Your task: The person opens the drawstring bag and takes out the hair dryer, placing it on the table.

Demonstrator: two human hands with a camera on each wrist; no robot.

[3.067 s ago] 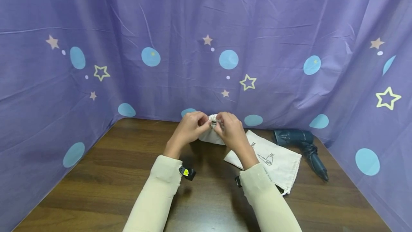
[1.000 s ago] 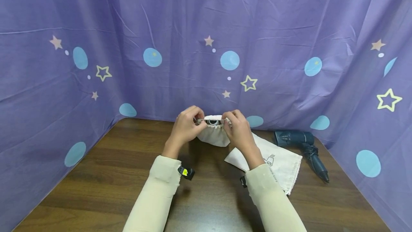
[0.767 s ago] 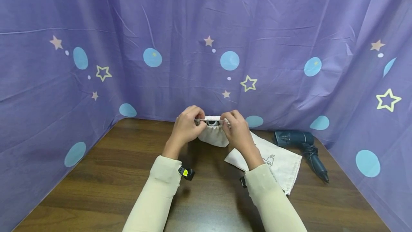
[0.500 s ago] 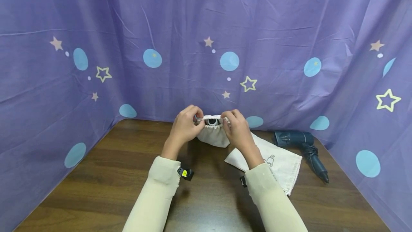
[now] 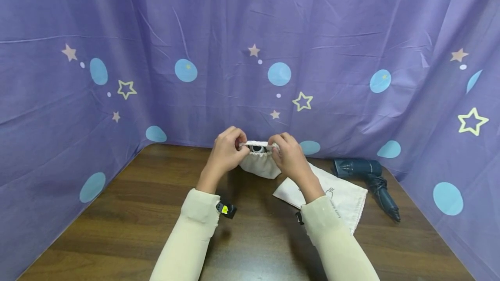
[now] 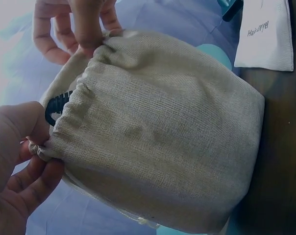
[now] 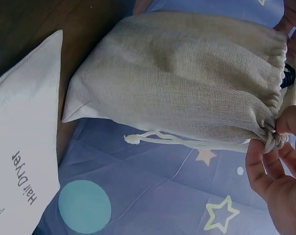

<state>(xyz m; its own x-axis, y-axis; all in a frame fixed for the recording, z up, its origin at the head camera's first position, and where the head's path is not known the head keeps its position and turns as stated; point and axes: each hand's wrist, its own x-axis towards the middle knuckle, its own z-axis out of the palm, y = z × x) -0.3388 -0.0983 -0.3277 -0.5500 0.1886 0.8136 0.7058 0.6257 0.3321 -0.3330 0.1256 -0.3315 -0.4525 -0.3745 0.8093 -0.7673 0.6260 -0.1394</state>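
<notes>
A beige cloth drawstring bag [image 5: 261, 167] stands upright at the far edge of the table, its mouth facing up. My left hand [image 5: 226, 153] pinches the gathered left side of the mouth between thumb and fingers. On the other side my right hand [image 5: 290, 155] grips the bunched rim and knotted cord. The mouth is spread between them, showing a black ribbed piece [image 6: 59, 104] inside; the rest of the contents is hidden by cloth. In the right wrist view a white drawstring [image 7: 162, 138] with a knotted end hangs along the bag's side.
A flat white cloth bag [image 5: 347, 198] printed "Hair Dryer" lies right of centre, partly under my right forearm. Beyond it rests a dark hair dryer [image 5: 357, 167] with its cord wrapped round the handle. A purple patterned curtain [image 5: 234, 21] encloses the wooden table [image 5: 148, 229].
About three seconds ago my hands were closer together over a bunched mouth. They have moved apart, spreading it and revealing the dark contents. In the last second they have barely moved.
</notes>
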